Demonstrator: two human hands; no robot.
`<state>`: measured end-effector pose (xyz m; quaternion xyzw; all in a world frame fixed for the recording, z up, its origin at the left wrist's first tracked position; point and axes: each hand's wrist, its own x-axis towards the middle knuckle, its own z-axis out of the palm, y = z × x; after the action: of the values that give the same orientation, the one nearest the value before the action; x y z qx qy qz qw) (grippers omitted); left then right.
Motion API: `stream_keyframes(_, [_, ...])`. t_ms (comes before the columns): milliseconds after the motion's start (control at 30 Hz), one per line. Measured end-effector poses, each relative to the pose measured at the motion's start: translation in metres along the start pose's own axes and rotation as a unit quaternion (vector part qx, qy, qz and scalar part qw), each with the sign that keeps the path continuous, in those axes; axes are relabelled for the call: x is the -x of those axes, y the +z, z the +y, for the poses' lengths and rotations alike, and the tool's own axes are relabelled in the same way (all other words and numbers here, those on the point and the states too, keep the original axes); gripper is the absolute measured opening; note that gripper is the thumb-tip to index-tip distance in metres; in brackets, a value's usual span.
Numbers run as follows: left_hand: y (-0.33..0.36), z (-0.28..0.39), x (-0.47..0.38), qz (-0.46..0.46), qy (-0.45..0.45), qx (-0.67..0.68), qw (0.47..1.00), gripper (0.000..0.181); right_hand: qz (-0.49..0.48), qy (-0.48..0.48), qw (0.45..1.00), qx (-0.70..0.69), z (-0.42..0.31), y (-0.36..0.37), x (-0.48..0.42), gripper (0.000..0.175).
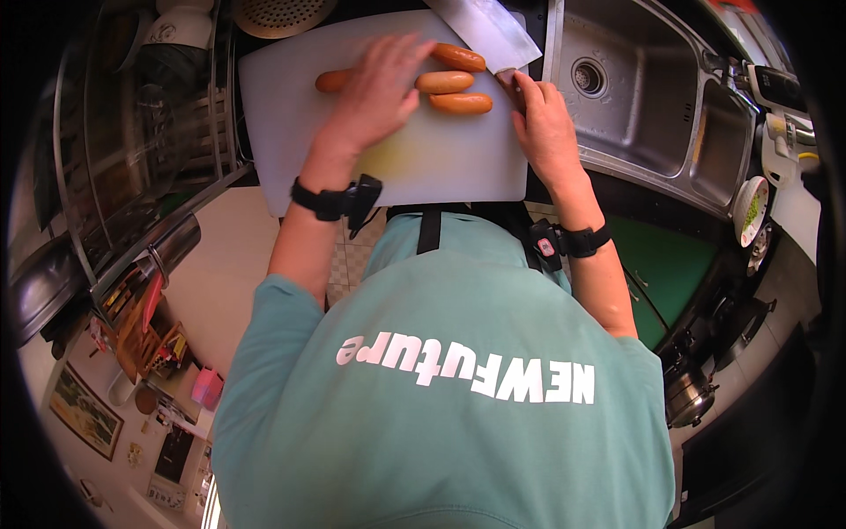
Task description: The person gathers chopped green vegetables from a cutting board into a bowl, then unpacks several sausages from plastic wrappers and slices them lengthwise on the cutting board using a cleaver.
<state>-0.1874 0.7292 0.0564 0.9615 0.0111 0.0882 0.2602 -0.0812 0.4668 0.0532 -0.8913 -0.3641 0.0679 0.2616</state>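
Note:
Several sausages lie on the white cutting board (297,145), among them a top one (461,57), a middle one (445,82), a lower one (461,104) and one at the left (332,81). My left hand (380,92), slightly blurred, is over the board between the left sausage and the others, partly covering the left one; whether it grips anything cannot be told. My right hand (545,122) holds the handle of a cleaver (492,33) at the board's right edge. The broad blade points away to the upper left, across the board's far right corner.
A stainless steel double sink (634,142) adjoins the board on the right. Beyond it a bowl (751,210) with chopped greens stands near the sink's edge. A perforated metal strainer (284,10) lies past the board's far left edge. A metal rack (215,106) stands at the left.

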Motion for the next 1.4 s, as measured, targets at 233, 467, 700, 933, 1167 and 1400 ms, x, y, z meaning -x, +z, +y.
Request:
stream_keyframes(233, [0.017,0.022,-0.028,-0.079,0.014,0.022,0.997,0.067,-0.016,0.024,1.000,0.012,0.004,0.006,-0.007,0.057])
stream_keyframes(467, [0.020,0.026,-0.026,-0.104,-0.043,-0.005,0.994,0.065,0.080,-0.107,0.991,0.023,-0.020,-0.002,-0.005,0.049])
stream_keyframes(700, [0.009,0.031,0.022,-0.060,-0.068,-0.054,0.994,0.067,-0.029,-0.173,0.984,-0.031,-0.038,0.018,-0.011,0.026])
stream_keyframes(933, [-0.023,-0.006,0.082,0.002,-0.141,-0.103,0.985,0.066,-0.059,-0.192,0.979,-0.021,-0.068,0.052,-0.039,0.023])
stream_keyframes(1167, [-0.042,-0.041,0.088,-0.012,-0.184,-0.131,0.974,0.073,-0.080,-0.194,0.976,-0.056,-0.102,0.087,-0.069,0.033])
stream_keyframes(1400, [-0.040,-0.059,0.052,0.121,-0.107,-0.052,0.985,0.064,-0.017,-0.114,0.989,-0.097,-0.074,0.050,-0.056,0.052])
